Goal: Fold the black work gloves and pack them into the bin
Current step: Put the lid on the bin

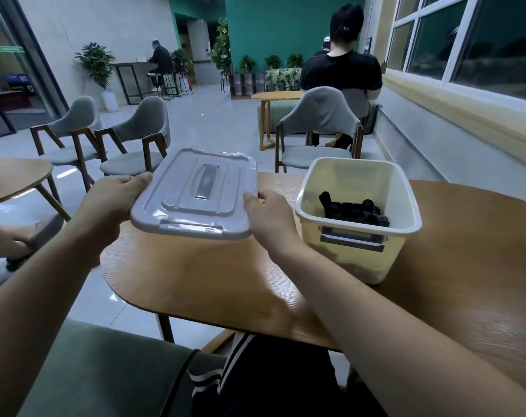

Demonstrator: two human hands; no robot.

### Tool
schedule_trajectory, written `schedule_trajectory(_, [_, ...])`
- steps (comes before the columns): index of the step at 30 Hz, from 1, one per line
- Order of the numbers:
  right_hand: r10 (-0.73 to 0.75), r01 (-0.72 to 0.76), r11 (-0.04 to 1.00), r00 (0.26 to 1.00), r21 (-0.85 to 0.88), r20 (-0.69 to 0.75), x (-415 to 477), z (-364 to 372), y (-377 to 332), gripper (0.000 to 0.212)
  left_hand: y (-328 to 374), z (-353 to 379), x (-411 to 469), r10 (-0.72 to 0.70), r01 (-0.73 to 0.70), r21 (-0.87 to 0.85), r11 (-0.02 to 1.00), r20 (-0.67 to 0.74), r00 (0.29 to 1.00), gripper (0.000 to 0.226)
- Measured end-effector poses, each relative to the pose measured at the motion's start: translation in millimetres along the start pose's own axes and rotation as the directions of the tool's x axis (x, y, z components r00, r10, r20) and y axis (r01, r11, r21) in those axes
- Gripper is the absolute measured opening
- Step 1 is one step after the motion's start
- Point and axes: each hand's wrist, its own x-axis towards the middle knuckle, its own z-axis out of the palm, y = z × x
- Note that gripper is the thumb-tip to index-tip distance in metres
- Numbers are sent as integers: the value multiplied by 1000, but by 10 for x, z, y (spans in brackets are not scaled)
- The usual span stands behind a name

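The wooden counter [225, 284] lies below both grips. The left grip [111, 203] and the right grip [269, 221] each curl round an opposite edge of the grey lid [195, 194] (thumbs on top), holding it between them. Just right of the right grip, the cream bin [355, 260] stands on the counter, open-topped, with the black gloves [353, 210] lying inside. Beyond it is a grey chair [319, 115].

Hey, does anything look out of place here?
Nothing spilled or damaged. The lid is off the bin, held beside it by the left hand and right hand; the black gloves lie inside.
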Motion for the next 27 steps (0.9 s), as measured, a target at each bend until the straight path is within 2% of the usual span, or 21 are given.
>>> schedule_trajectory(6, [-110, 111, 981, 994, -160, 12, 131, -189, -392, 33, -60, 21, 87, -91, 91, -53, 994, -3, 996, 31])
schedule_trajectory(9, [-108, 119, 945, 993, -305, 54, 194, -402, -488, 42, 8, 117, 122, -64, 66, -60, 996, 29, 997, 29])
schedule_trajectory(11, [-77, 106, 909, 993, -403, 88, 226, -582, -514, 40, 91, 218, 142, -50, 52, -45, 998, 46, 998, 30])
schedule_trajectory(16, [-46, 99, 830, 993, -549, 110, 245, -1048, -522, 42, 319, 545, 191, -32, 37, -38, 999, 126, 992, 35])
schedule_trajectory(20, [-51, 73, 793, 997, -604, 53, 229, -1446, -537, 45, 505, 896, 189, 23, -13, -55, 998, 169, 985, 32])
schedule_trajectory(27, [5, -47, 762, 998, -646, -67, 244, -2108, -391, 37, 711, 1533, 149, 50, -50, -7, 999, 278, 959, 48])
